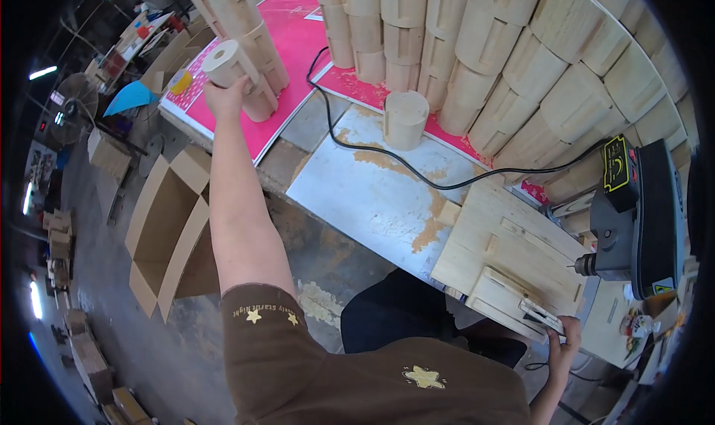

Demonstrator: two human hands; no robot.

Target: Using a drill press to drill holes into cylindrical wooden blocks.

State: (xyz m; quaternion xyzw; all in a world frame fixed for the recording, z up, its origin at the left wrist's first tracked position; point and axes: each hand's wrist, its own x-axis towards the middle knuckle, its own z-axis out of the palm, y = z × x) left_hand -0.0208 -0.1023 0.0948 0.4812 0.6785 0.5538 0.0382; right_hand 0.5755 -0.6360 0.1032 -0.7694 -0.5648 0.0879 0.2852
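Note:
With my left arm stretched out to the far left, my left hand [226, 97] is closed round a pale wooden cylinder [229, 61] that has a round hole in its end. This cylinder sits on top of another wooden cylinder [261, 101], beside a taller stack [262, 49]. At the lower right, my right hand [564, 341] is closed at the end of a metal clamp [542, 317] on a wooden jig [510, 295]. The jig rests on a wooden board [477, 239]. Part of the right hand's grip is hidden.
A black drill press [640, 209] stands at the right, its chuck beside the board. Stacked wooden cylinders [514, 60] line the back. One cylinder [406, 119] stands alone on the white board [372, 194]. A black cable [447, 186] crosses the worktop. An open cardboard box [175, 235] sits at left.

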